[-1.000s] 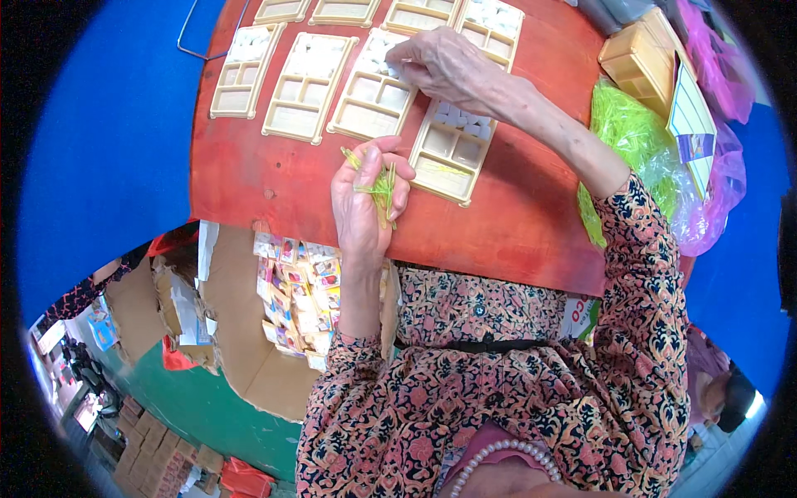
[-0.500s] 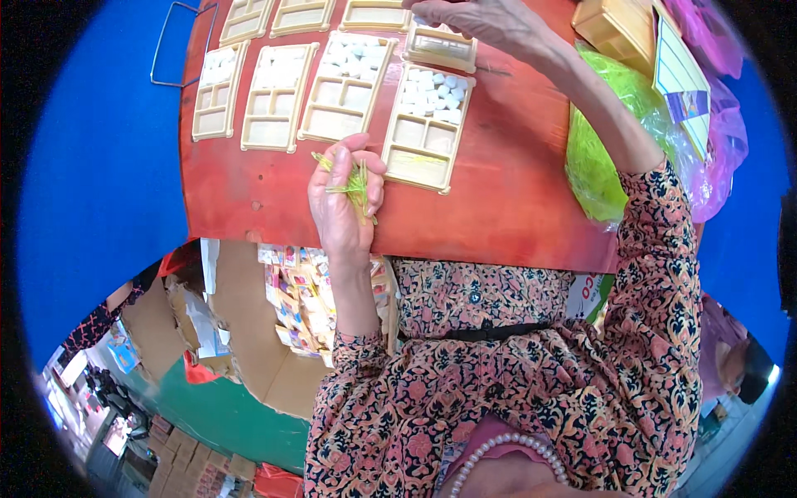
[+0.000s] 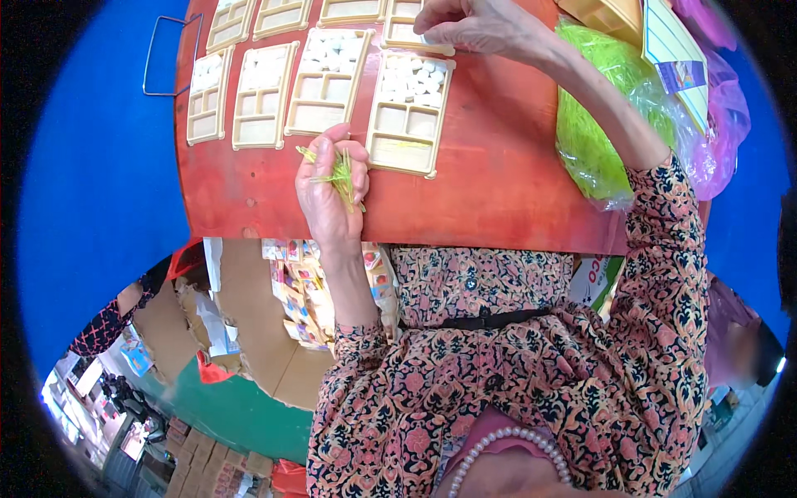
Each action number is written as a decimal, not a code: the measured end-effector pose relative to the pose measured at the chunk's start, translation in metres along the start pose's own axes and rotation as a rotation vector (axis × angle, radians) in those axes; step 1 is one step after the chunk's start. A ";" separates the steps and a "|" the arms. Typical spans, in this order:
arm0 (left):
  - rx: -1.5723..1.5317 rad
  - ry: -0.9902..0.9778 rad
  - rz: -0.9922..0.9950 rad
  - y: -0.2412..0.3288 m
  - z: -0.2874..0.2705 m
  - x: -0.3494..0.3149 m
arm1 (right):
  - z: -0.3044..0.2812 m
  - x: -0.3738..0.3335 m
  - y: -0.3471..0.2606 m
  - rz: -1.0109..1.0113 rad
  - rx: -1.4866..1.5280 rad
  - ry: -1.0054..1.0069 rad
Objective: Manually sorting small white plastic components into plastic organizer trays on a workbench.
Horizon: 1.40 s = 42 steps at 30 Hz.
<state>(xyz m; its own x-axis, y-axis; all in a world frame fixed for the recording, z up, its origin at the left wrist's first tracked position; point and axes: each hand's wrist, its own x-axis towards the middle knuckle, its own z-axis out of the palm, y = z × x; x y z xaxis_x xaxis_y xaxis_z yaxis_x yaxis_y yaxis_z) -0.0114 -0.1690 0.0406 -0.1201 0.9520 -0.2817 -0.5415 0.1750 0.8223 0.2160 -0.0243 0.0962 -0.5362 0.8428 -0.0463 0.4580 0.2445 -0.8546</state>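
My left hand (image 3: 334,184) is closed around a bunch of thin yellow-green plastic sticks (image 3: 339,176), just in front of the cream compartment trays. Over a tray in the far row (image 3: 403,35), my right hand (image 3: 477,31) is pinched. What lies between its fingertips, if anything, is too small to make out. The nearest tray on the right (image 3: 407,152) has white pieces (image 3: 413,79) in its far compartment and a yellow-green stick in its near one. Beside it to the left, a tray (image 3: 320,116) holds white pieces at its far end only.
A clear bag of yellow-green sticks (image 3: 598,124) lies at the table's right, with stacked cream trays (image 3: 610,18), a striped card (image 3: 677,58) and pink plastic bags (image 3: 722,124). Below the red table edge (image 3: 490,236) stands a cardboard box (image 3: 266,324) containing small packets.
My right hand has come slightly nearer over the far-row tray. My left hand keeps its hold on the sticks. The whole view has shifted a little.
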 end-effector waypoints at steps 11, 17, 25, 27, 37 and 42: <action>-0.072 -0.002 -0.008 0.022 -0.006 -0.001 | 0.015 0.000 -0.013 -0.043 -0.176 -0.120; -0.065 -0.011 -0.023 0.027 -0.009 -0.015 | 0.030 -0.010 -0.031 0.066 -0.065 -0.128; -0.075 -0.034 0.010 0.040 -0.010 -0.015 | 0.037 0.003 -0.052 0.047 -0.047 -0.147; -0.075 -0.032 0.001 0.044 -0.011 -0.019 | 0.036 0.005 -0.059 0.039 -0.052 -0.168; -0.072 -0.046 -0.005 0.050 -0.013 -0.036 | 0.038 -0.002 -0.070 0.052 -0.073 -0.167; -0.090 -0.033 0.002 0.050 -0.012 -0.036 | 0.039 -0.003 -0.066 -0.010 -0.053 -0.125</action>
<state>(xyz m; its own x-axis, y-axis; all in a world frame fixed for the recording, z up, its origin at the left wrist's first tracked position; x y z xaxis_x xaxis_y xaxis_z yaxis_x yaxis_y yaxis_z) -0.0439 -0.1978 0.0862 -0.0948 0.9603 -0.2624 -0.6140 0.1510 0.7747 0.1596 -0.0612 0.1324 -0.6231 0.7751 -0.1049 0.4874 0.2800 -0.8271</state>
